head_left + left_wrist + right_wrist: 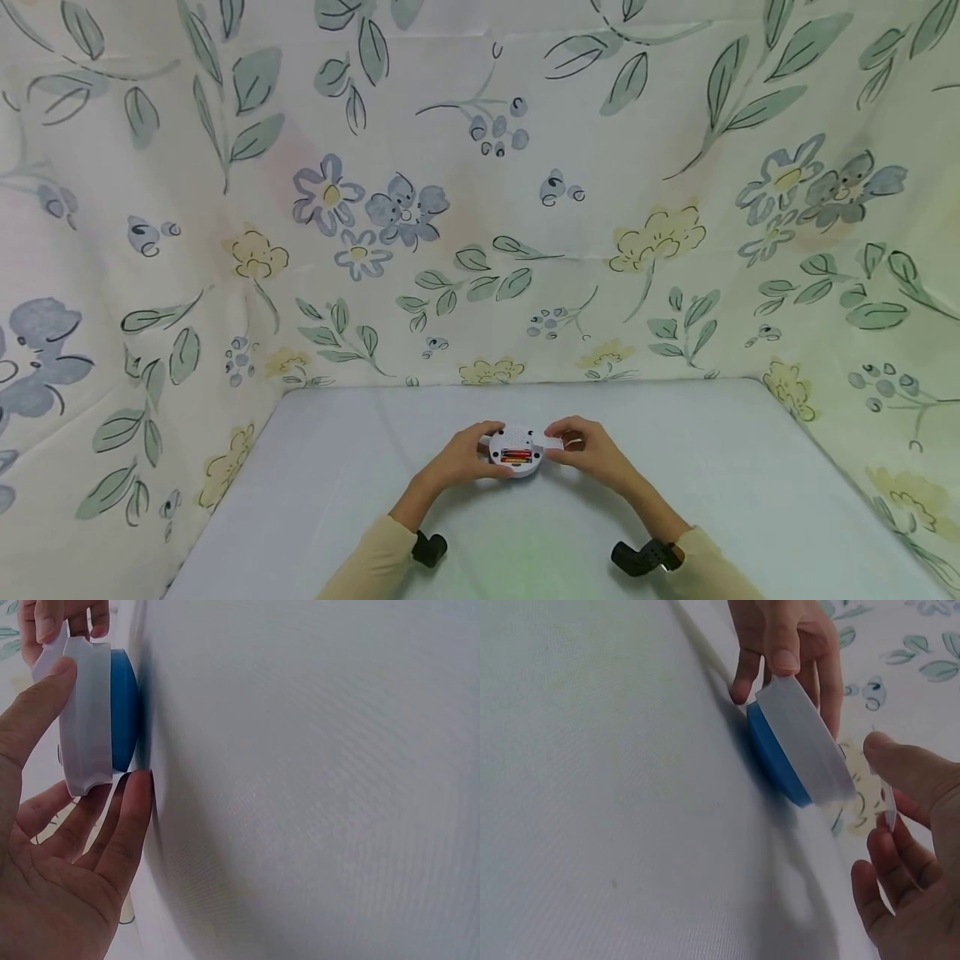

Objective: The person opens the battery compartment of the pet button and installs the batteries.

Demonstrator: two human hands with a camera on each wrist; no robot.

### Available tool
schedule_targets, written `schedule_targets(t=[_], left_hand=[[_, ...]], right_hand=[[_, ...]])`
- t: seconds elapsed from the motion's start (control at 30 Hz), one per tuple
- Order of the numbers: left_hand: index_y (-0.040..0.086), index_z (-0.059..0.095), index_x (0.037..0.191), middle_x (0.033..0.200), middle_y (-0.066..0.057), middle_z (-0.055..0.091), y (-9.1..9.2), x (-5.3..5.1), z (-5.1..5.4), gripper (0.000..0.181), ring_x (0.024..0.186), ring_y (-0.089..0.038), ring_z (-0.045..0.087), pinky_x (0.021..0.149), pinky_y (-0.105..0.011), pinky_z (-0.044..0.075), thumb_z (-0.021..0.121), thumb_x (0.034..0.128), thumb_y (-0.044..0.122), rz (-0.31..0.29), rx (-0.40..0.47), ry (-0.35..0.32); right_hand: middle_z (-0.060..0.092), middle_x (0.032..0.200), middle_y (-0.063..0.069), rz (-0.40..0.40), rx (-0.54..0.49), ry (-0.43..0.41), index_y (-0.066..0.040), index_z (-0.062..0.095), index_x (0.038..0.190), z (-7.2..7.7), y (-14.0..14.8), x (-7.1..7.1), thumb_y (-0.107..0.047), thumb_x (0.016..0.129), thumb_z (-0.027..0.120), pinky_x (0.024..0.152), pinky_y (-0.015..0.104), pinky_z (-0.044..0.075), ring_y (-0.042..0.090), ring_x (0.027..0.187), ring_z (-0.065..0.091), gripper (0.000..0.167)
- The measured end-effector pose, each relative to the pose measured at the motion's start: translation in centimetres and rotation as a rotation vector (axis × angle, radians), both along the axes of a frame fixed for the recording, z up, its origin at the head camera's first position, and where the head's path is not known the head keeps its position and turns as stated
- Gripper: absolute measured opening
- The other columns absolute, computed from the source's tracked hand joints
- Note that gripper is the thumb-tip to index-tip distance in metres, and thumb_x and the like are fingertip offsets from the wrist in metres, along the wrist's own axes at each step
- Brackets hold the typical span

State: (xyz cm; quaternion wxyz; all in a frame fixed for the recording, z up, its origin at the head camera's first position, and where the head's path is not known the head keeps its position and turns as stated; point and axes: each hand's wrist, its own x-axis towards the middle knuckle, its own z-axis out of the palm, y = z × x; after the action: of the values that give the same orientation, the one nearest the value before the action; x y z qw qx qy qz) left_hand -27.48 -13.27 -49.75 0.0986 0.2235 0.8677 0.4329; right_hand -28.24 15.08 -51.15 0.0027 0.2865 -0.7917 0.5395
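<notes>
My left hand (461, 458) grips a round white device (515, 437) by its edge, thumb on one side and fingers on the other. Its back faces up, with a dotted grille and an uncovered battery slot holding red-and-orange batteries (516, 457). In the left wrist view a blue part (124, 712) shows on its underside, close to the tabletop. My right hand (592, 450) pinches a small white battery cover (553, 443) beside the device's right edge. Seen from the right wrist, the thin cover (889, 806) stands apart from the device.
A white-covered table (360, 467) lies under both hands. Fabric printed with leaves and flowers (480, 208) hangs behind it and along both sides. Black wrist cameras (637, 557) sit on both wrists, at the ends of light sleeves (367, 558).
</notes>
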Motion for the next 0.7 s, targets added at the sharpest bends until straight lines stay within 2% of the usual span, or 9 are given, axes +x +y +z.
schedule_targets(t=[0.1, 0.3, 0.47, 0.7], left_hand=[[0.002, 0.05, 0.147, 0.141, -0.013, 0.054, 0.0, 0.0, -0.1, 0.077, 0.112, -0.028, 0.062, 0.093, -0.042, 0.052, 0.087, 0.0843, 0.028, -0.007, 0.007, 0.006], [0.002, 0.05, 0.147, 0.141, -0.013, 0.054, -0.1, -0.1, -0.1, 0.077, 0.112, -0.028, 0.062, 0.092, -0.041, 0.053, 0.087, 0.0845, 0.028, -0.013, 0.005, 0.013], [0.001, 0.049, 0.147, 0.143, -0.013, 0.053, -0.1, 0.1, 0.1, 0.077, 0.112, -0.029, 0.062, 0.092, -0.04, 0.053, 0.086, 0.0847, 0.027, -0.024, 0.006, 0.027], [0.0, 0.048, 0.147, 0.144, -0.014, 0.052, 0.0, 0.2, 0.2, 0.077, 0.113, -0.029, 0.063, 0.092, -0.038, 0.053, 0.086, 0.0855, 0.027, -0.03, 0.002, 0.044]], right_hand=[[0.067, 0.11, 0.014, 0.001, 0.016, 0.02, -0.002, 0.071, 0.114, -0.3, -0.4, -0.3, -0.013, 0.09, 0.081, 0.079, 0.028, 0.055, 0.032, 0.093, 0.059, 0.029], [0.067, 0.108, 0.011, 0.021, 0.03, 0.029, -0.005, 0.071, 0.112, -0.2, -1.5, -0.5, -0.013, 0.088, 0.082, 0.079, 0.031, 0.055, 0.032, 0.093, 0.059, 0.028], [0.067, 0.107, 0.006, -0.002, 0.082, 0.04, -0.008, 0.072, 0.111, -0.2, -2.3, -0.4, -0.019, 0.086, 0.085, 0.082, 0.035, 0.055, 0.028, 0.095, 0.059, 0.03], [0.065, 0.103, -0.002, -0.012, 0.13, 0.154, -0.012, 0.072, 0.109, -0.2, -2.8, -0.1, -0.021, 0.086, 0.085, 0.079, 0.037, 0.054, 0.019, 0.091, 0.058, 0.028]])
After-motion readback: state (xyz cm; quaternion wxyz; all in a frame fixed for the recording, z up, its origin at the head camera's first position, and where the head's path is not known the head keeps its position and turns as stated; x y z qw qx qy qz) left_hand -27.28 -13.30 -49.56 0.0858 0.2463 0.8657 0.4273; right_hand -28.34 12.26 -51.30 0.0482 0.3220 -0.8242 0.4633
